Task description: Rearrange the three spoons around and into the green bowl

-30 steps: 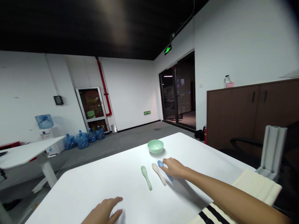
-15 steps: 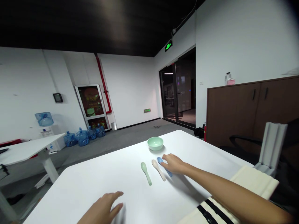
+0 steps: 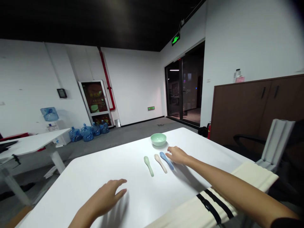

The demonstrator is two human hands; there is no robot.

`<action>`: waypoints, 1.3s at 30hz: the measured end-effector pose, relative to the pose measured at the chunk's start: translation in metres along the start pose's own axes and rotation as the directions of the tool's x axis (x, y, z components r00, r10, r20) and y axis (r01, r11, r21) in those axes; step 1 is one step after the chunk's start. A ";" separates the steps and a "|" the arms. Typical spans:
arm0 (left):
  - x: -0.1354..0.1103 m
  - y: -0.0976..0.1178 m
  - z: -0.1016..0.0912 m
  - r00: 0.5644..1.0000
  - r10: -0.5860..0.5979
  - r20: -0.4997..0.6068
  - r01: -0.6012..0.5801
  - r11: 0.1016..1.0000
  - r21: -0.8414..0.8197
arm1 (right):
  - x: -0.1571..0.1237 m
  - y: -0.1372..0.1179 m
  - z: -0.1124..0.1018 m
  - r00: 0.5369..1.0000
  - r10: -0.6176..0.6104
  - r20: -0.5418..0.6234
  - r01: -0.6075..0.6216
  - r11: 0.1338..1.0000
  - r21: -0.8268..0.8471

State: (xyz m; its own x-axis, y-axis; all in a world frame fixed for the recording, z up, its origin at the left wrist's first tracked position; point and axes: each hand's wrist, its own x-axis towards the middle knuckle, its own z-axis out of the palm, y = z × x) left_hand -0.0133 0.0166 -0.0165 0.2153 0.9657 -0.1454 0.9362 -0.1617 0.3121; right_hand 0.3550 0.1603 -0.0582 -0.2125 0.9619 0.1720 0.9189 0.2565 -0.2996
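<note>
Blue spoon (image 3: 166, 160) lies right at the fingertips of the right hand (image 3: 178, 155), palm down, its fingers (image 3: 171, 150) slightly curved and closed on nothing; whether they actually touch the spoon, I cannot tell. That arm stretches in low from the right over the white table (image 3: 59, 186). Just left of the blue spoon lie a cream spoon (image 3: 161, 163) and then a pale green spoon (image 3: 148, 166), close together but apart, smooth and matte, all three with their rounded bowls toward the far edge. Beyond them, upright near the far corner, sits a mint-green bowl (image 3: 158, 139). The left hand (image 3: 104, 196) is open and empty, fingers spread, near the front edge, well apart from the spoons. Cream cloth with black stripes (image 3: 211, 205) lies along the near right edge, under the right forearm. Past the right edge stand a pale grey ridged post (image 3: 276, 142) and a black-armed chair (image 3: 247, 138), with a brown wooden cabinet (image 3: 239, 104) behind.
</note>
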 end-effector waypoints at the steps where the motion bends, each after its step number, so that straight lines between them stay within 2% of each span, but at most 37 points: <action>1: -0.001 0.001 -0.001 1.000 0.000 -0.001 0.000 1.000 0.003 | 0.000 0.001 0.000 1.000 0.003 -0.002 -0.003 1.000 0.000; 16: -0.003 0.005 -0.002 1.000 0.020 -0.020 -0.019 1.000 0.022 | 0.004 0.011 0.006 0.999 0.045 -0.009 -0.045 0.999 -0.002; 30: -0.005 0.005 -0.004 0.999 0.015 -0.038 -0.014 1.000 0.024 | 0.001 0.007 0.003 0.999 0.006 -0.033 -0.006 1.000 0.004; 39: -0.005 0.004 -0.002 0.998 0.042 -0.057 -0.039 0.998 0.042 | -0.001 0.002 0.000 0.997 0.043 -0.058 -0.042 0.999 0.026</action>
State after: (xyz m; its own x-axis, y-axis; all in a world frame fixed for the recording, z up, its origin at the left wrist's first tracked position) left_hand -0.0115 0.0115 -0.0125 0.2378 0.9681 -0.0786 0.9378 -0.2078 0.2781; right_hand 0.3573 0.1600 -0.0585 -0.1533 0.9650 0.2128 0.9180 0.2187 -0.3307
